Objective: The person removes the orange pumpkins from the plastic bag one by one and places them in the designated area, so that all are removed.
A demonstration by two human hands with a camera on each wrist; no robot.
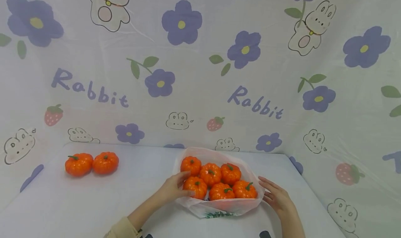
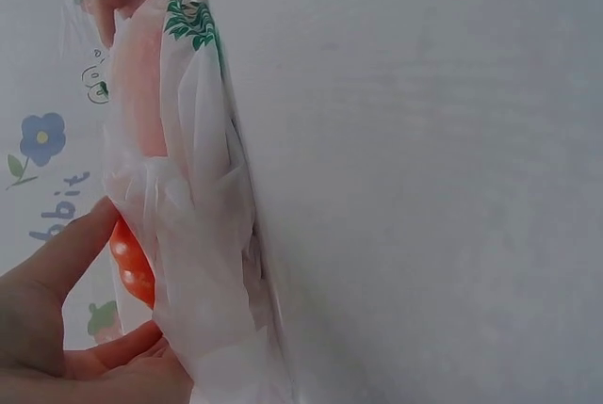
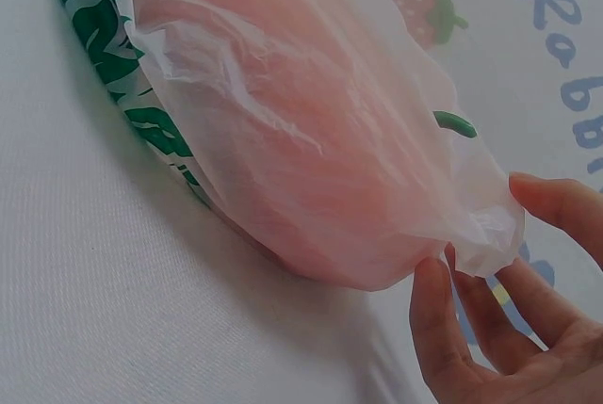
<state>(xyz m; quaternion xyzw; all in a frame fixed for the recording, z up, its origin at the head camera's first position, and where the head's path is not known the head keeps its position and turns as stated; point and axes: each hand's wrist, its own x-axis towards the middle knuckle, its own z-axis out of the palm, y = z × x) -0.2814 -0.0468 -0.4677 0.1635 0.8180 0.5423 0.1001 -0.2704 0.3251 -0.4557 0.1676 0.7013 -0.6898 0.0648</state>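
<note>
Several small orange pumpkins with green stems lie in a thin white plastic bag whose mouth is spread wide on the table. My left hand reaches over the bag's left rim, its thumb and fingers around the lower-left pumpkin. In the left wrist view, that pumpkin shows orange between thumb and fingers beside the crumpled bag. At the right rim is my right hand. The right wrist view shows its thumb and fingertips either side of the bag's gathered edge.
Two more orange pumpkins, a left one and a right one, sit side by side at the table's back left. A white cloth covers the table. Behind it hangs a curtain printed with rabbits, flowers and strawberries.
</note>
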